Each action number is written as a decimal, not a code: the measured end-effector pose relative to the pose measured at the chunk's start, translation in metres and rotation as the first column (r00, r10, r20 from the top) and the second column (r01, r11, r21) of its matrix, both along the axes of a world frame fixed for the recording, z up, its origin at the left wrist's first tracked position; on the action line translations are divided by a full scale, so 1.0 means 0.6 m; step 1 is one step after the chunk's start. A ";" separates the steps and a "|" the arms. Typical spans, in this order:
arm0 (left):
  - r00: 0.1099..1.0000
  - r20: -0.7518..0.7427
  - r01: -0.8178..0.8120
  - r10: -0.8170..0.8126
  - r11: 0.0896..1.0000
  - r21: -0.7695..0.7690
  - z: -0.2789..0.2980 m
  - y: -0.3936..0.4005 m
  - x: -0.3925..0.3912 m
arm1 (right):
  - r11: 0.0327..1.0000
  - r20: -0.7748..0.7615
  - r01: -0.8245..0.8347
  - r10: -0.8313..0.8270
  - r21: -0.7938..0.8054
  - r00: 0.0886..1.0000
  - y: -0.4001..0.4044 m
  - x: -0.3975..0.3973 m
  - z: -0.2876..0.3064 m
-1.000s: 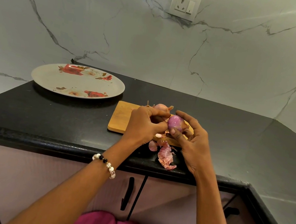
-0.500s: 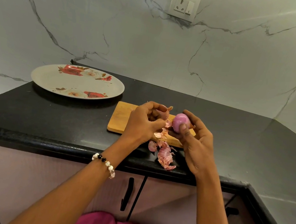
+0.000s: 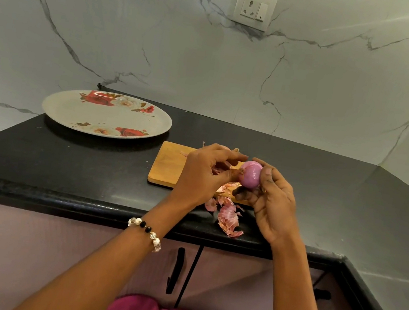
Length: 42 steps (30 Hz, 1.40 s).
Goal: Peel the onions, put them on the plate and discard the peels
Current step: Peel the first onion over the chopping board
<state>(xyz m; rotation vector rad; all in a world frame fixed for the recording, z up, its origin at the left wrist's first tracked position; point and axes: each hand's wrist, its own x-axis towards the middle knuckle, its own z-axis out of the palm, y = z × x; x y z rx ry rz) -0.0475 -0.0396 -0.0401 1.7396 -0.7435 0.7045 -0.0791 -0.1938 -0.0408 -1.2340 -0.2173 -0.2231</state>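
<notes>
Purple and glossy, the onion (image 3: 250,174) sits in our right hand (image 3: 271,205), fingers curled round it, raised over the near right part of the board (image 3: 169,166). Our left hand (image 3: 201,174) is just left of it, thumb and fingertips pinching at its skin. Peels (image 3: 228,216) lie on the black counter (image 3: 76,161) near the edge, just below our hands, some on the board. Farther left we see the flowered plate (image 3: 71,109), well apart from the board.
</notes>
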 end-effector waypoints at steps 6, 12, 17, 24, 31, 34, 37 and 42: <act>1.000 0.022 -0.020 0.020 1.000 -0.020 0.000 0.002 0.002 | 0.994 0.026 -0.025 0.028 -0.107 0.999 0.001 0.001 -0.004; 0.994 0.088 -0.057 0.057 0.998 -0.005 0.002 0.003 0.000 | 0.991 0.041 -0.046 0.052 -0.126 0.998 0.002 -0.001 -0.004; 0.993 0.095 -0.072 0.068 0.997 0.037 -0.002 -0.002 0.004 | 0.991 0.034 -0.033 0.038 -0.127 0.999 0.002 0.002 -0.005; 0.995 0.037 -0.099 0.094 0.977 0.187 -0.009 -0.008 0.010 | 0.989 0.028 -0.040 0.044 -0.139 0.999 0.000 0.005 -0.007; 0.993 -0.040 -0.094 0.108 0.960 0.262 -0.009 -0.010 0.009 | 0.999 0.036 -0.036 0.037 -0.027 0.999 -0.001 0.002 -0.003; 0.989 -0.050 -0.125 0.136 0.974 0.189 -0.009 -0.011 0.010 | 1.000 0.029 -0.020 0.020 0.010 0.999 0.000 0.000 -0.002; 0.989 0.037 -0.144 0.141 0.985 0.094 -0.004 -0.008 0.008 | 0.999 0.027 -0.009 0.011 -0.040 1.000 0.002 0.001 -0.003; 0.985 0.134 -0.115 0.107 0.992 0.055 -0.001 0.001 0.001 | 0.994 0.045 -0.021 0.026 -0.105 0.999 0.001 0.000 -0.004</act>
